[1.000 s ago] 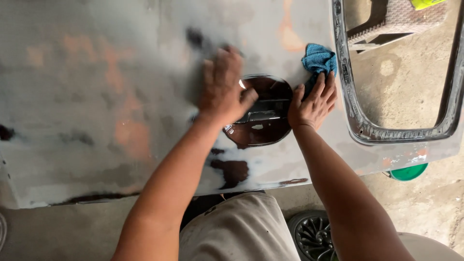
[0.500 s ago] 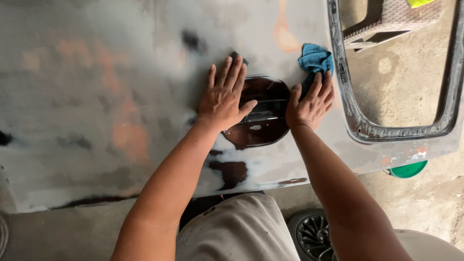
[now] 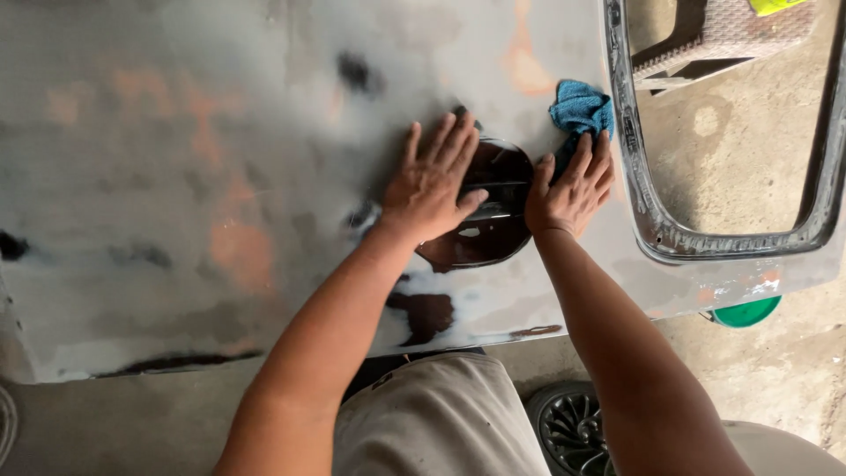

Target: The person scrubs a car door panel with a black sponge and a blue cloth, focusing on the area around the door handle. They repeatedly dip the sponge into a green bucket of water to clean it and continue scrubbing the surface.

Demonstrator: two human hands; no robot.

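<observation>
Left hand [image 3: 432, 189] flat, fingers spread toward one o'clock, gripping nothing, pressing sanded car door panel [image 3: 220, 176] beside dark handle recess [image 3: 485, 216]. Right hand [image 3: 571, 189] open, palm down, fingertips on blue cloth [image 3: 577, 107] at twelve o'clock.

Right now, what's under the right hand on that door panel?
The right hand lies flat on the sanded grey door panel, beside the dark handle recess. A blue cloth sticks out past its fingertips; how much cloth lies beneath is hidden.
</observation>
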